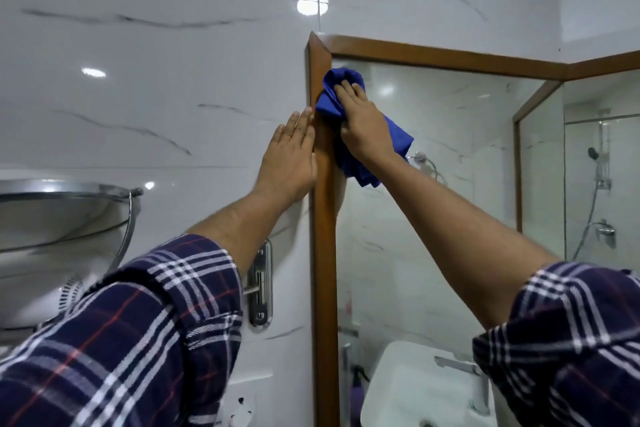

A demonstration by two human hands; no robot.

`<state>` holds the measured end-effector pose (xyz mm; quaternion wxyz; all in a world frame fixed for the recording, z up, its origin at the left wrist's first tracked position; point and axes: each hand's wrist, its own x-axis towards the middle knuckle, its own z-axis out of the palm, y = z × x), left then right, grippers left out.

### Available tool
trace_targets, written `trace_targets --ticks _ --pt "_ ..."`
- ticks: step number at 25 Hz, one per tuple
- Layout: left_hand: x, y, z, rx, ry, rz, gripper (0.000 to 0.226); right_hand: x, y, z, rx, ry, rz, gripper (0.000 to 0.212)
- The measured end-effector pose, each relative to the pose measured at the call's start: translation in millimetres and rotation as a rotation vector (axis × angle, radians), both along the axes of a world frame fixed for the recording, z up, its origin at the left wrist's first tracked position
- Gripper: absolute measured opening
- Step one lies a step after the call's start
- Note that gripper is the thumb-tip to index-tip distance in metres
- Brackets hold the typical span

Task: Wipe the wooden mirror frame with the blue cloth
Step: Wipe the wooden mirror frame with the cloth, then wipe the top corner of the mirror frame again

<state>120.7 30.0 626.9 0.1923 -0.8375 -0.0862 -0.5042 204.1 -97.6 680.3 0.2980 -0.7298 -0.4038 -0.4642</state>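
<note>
The wooden mirror frame (pixel 323 253) hangs on a white marble wall, its left upright running down the middle of the view. My right hand (pixel 360 121) presses the bunched blue cloth (pixel 334 94) against the upper part of that upright, near the top left corner. A loose tail of the cloth hangs below my wrist over the glass. My left hand (pixel 292 156) lies flat with fingers together on the wall, touching the frame's outer edge just below the cloth.
A metal bracket with a hook (pixel 260 284) is fixed to the wall left of the frame. A glass shelf with a chrome rail (pixel 69 198) sticks out at the left. The mirror reflects a white basin (pixel 415 388), a towel ring and a shower.
</note>
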Motion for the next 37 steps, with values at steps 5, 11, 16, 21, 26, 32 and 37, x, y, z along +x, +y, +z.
trace_targets --ticks 5,11,16,21,26,32,37 --pt "15 -11 -50 -0.114 -0.029 -0.057 0.066 5 0 -99 0.08 0.003 0.013 0.066" --pt "20 -16 -115 -0.168 -0.014 -0.089 0.068 4 -15 -273 -0.019 0.006 0.05 0.061" --pt "17 -25 -194 -0.265 0.068 -0.093 0.071 3 -35 -399 -0.23 0.104 0.111 0.066" --pt "16 -38 -249 -0.355 0.108 -0.073 0.074 2 -55 -484 -0.508 0.175 0.182 0.065" --pt "12 -43 -305 -0.398 0.144 -0.083 0.071 0 -63 -557 -0.723 0.35 0.228 0.061" --pt "-2 -56 -391 -0.358 0.27 -0.166 0.068 -10 -68 -611 -0.89 0.726 0.265 0.055" --pt "-34 -66 -463 -0.069 0.652 -0.776 0.055 -30 -73 -617 -0.373 1.145 0.368 0.044"
